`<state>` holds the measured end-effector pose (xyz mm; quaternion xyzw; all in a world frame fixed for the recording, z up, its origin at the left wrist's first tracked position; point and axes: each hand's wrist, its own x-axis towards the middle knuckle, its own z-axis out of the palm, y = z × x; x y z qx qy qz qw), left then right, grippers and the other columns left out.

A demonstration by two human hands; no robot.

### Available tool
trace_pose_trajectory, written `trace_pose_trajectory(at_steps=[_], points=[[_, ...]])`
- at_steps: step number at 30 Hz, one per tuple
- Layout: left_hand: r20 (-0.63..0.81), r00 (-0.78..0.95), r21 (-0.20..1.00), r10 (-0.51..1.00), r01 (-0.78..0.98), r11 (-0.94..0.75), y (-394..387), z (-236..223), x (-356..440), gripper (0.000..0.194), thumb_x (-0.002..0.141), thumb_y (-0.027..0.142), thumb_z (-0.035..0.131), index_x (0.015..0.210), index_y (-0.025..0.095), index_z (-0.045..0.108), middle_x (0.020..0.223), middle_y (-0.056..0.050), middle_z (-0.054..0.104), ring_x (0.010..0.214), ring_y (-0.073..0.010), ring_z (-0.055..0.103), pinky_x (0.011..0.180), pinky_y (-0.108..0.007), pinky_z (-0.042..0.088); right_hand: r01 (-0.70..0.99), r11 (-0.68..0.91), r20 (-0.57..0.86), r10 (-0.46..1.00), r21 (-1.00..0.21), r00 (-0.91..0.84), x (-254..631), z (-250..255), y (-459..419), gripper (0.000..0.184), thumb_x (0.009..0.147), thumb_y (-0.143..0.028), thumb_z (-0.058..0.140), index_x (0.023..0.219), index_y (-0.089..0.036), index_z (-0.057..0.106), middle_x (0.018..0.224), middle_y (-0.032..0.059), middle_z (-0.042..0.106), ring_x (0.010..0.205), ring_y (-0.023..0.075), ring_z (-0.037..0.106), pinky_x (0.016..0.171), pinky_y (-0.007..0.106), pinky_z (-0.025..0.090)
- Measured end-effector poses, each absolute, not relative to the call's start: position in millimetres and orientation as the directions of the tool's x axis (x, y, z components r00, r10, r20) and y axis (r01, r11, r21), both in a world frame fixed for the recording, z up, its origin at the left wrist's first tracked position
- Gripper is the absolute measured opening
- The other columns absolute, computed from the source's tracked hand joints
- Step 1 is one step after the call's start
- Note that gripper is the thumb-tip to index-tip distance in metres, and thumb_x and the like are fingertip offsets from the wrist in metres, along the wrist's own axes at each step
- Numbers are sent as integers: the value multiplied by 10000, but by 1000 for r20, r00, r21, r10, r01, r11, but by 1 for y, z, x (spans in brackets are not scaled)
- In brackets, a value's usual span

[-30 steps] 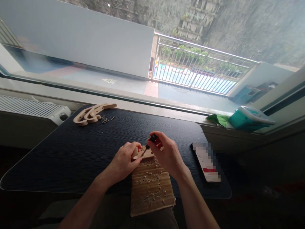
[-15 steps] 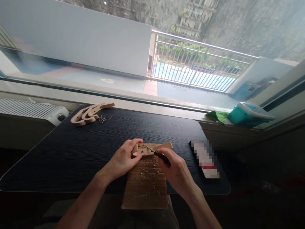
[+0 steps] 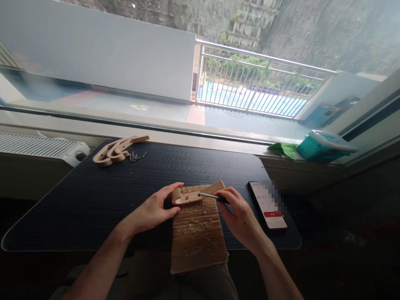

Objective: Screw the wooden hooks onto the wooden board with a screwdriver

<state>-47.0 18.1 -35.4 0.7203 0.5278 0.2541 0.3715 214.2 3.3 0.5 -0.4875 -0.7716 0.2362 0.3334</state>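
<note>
The right hand's grip is closed around the screwdriver, best held square to the wooden hook; the left hand, half open around the curved end, should brace it.

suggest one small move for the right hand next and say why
Probably raise the handle of the screwdriver so its shaft stands steeper: the right hand holds it at a low slant, with its tip at a dark spot on the wooden piece, and the left hand is around that piece's curved end.
</note>
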Motion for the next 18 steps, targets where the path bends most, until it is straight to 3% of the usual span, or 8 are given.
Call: trace_pose_trajectory(at_steps=[4,6,8,12,18], points=[[-14,299,838,954,523,-152,18,-38,-38,597,739,287,639,1308,209,475,1353,-94,523,1234,-254,497,1071,-429,370,715,285,328,941,-639,-81,212,-8,20,207,860,-330,485,957,-190,601,853,44,599,688,149,535,644,283,423],[12,281,854,960,497,-156,20,-43,-32,626,703,310,683,1288,201,492,1332,-103,537,1214,-263,512,1058,-436,383,721,150,251,967,-676,34,209,-15,34,356,777,-465,583,1009,-197,611,759,16,598,647,157,532,615,287,411],[58,242,870,969,463,-168,21,-50,-27,611,683,328,705,1248,190,519,1290,-103,565,1187,-254,532,1045,-425,399,612,100,152,988,-784,33,204,-23,47,412,729,-515,615,981,-189,622,649,-19,566,601,147,516,588,270,403],[181,227,853,957,448,-268,23,-64,-22,466,721,342,681,1151,190,583,1236,-92,593,1185,-238,526,1051,-409,388,358,71,79,997,-931,7,189,-44,62,323,713,-474,612,750,-153,634,626,-10,566,596,133,495,577,251,394],[220,222,821,950,483,-303,22,-69,-22,424,747,368,659,1127,187,611,1226,-103,603,1176,-252,527,1047,-431,377,375,48,111,983,-926,148,174,-62,63,324,739,-477,564,651,-166,592,584,-19,555,589,138,491,597,261,392]])
